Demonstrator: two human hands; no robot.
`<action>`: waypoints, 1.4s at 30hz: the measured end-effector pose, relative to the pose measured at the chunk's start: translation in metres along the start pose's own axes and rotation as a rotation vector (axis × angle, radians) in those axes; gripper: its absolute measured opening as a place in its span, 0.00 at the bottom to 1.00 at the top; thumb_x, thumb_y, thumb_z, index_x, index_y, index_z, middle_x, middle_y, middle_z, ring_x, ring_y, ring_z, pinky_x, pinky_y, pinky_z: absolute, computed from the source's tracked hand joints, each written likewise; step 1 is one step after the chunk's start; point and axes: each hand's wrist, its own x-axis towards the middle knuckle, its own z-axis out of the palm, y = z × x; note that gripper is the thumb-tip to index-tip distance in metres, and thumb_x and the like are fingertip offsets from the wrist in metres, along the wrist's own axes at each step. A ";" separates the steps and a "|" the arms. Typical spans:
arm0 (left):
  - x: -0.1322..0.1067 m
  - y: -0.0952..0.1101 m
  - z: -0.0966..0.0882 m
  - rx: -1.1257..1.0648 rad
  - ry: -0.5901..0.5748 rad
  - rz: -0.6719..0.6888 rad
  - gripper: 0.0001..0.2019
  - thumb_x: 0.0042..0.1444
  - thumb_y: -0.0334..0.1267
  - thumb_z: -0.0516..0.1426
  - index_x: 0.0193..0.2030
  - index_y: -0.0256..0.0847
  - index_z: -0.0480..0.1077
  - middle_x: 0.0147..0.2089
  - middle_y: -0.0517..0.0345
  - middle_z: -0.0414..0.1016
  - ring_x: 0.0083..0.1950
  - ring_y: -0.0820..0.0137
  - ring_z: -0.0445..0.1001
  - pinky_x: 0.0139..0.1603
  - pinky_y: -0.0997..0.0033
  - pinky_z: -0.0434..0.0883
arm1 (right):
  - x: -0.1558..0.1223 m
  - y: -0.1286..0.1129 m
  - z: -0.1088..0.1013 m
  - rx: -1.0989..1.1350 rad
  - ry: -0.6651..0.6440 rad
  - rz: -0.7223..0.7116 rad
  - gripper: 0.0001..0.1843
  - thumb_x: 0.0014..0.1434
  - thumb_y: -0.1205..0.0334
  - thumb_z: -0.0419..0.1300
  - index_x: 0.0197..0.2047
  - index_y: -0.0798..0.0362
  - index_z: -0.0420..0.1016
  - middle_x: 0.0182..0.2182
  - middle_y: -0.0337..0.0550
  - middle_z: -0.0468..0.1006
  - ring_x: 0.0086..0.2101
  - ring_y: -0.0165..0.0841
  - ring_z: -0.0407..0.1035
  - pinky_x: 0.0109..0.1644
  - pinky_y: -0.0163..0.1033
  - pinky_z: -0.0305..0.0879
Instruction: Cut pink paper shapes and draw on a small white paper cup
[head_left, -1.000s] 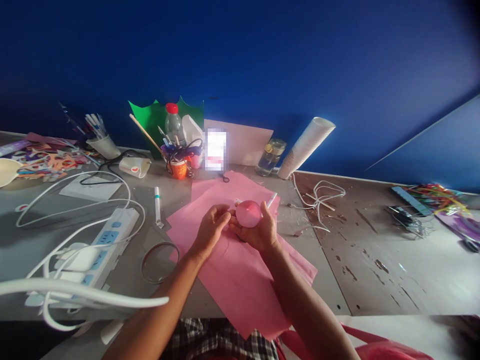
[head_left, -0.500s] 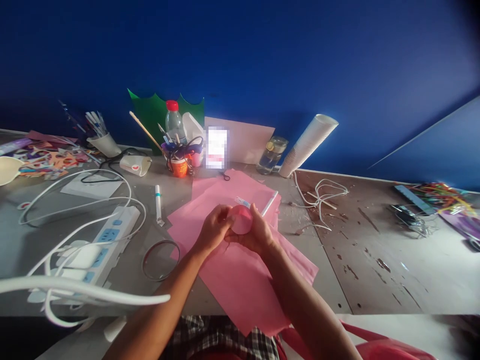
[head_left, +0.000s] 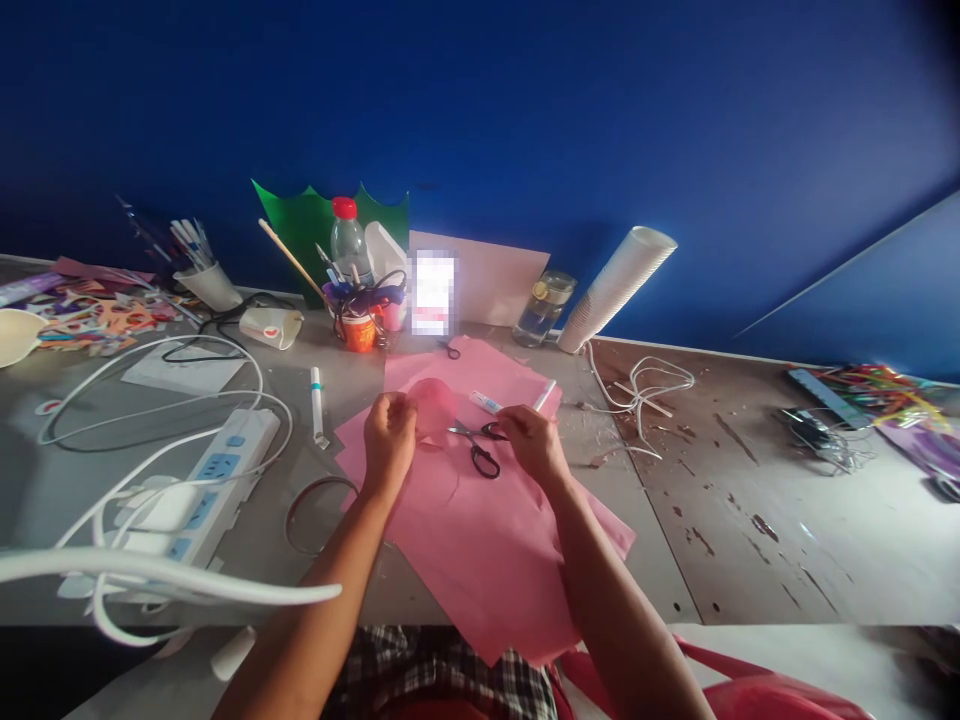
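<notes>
Head view: left hand (head_left: 390, 440) pinches pink disc (head_left: 435, 403); right hand (head_left: 532, 445) pinches scissors (head_left: 475, 439), disc's four o'clock. Likely readying scissors; next calls for fuller grip.

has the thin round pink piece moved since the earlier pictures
Yes, to the left: the thin round pink piece, at the left hand's fingertips, is now nearer the unmoved slim white marker with a teal band.

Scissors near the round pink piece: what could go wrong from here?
The scissors point toward the round pink piece and the left hand holding it, so a slip might nick either. The right hand seems to grip only one handle loop, so they could swing or drop. Pink sheets underneath might get snagged.
</notes>
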 end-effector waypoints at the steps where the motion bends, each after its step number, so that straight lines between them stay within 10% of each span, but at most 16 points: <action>1: 0.001 0.000 -0.001 0.011 0.008 0.001 0.04 0.53 0.35 0.62 0.32 0.42 0.71 0.28 0.62 0.70 0.29 0.72 0.67 0.32 0.74 0.63 | -0.002 0.000 0.003 -0.045 -0.070 -0.030 0.11 0.57 0.57 0.57 0.33 0.50 0.80 0.32 0.43 0.81 0.31 0.36 0.73 0.38 0.41 0.69; 4: 0.004 -0.001 -0.003 0.018 0.027 0.001 0.05 0.54 0.36 0.62 0.36 0.42 0.70 0.29 0.62 0.71 0.29 0.71 0.68 0.32 0.74 0.64 | -0.005 0.001 0.011 -0.182 -0.128 -0.125 0.10 0.58 0.60 0.57 0.34 0.50 0.81 0.34 0.44 0.80 0.33 0.35 0.71 0.41 0.41 0.68; 13: -0.003 -0.007 0.004 0.114 -0.023 0.125 0.10 0.55 0.37 0.59 0.44 0.41 0.67 0.25 0.67 0.65 0.29 0.71 0.68 0.33 0.72 0.65 | 0.012 0.028 0.002 -0.500 0.226 -0.107 0.13 0.60 0.63 0.58 0.43 0.52 0.83 0.39 0.49 0.80 0.42 0.43 0.67 0.53 0.49 0.63; 21: -0.016 -0.021 0.012 0.407 -0.198 0.344 0.08 0.57 0.36 0.57 0.44 0.43 0.68 0.25 0.64 0.70 0.27 0.69 0.71 0.33 0.71 0.66 | 0.017 0.020 0.016 -0.639 0.070 0.025 0.11 0.61 0.59 0.61 0.43 0.49 0.84 0.49 0.50 0.79 0.53 0.50 0.63 0.56 0.53 0.58; 33: -0.017 -0.021 0.010 0.547 -0.354 0.381 0.07 0.60 0.35 0.54 0.44 0.43 0.71 0.25 0.62 0.74 0.26 0.70 0.73 0.31 0.73 0.65 | 0.011 0.005 0.000 0.120 0.357 0.026 0.15 0.53 0.49 0.63 0.37 0.51 0.77 0.25 0.35 0.72 0.26 0.31 0.62 0.33 0.37 0.58; 42: -0.011 -0.016 0.010 0.562 -0.276 0.666 0.07 0.61 0.37 0.55 0.33 0.42 0.73 0.34 0.52 0.77 0.37 0.63 0.75 0.41 0.64 0.70 | 0.006 0.000 0.002 0.713 0.164 0.094 0.19 0.52 0.44 0.67 0.35 0.51 0.75 0.23 0.32 0.64 0.24 0.27 0.56 0.30 0.36 0.55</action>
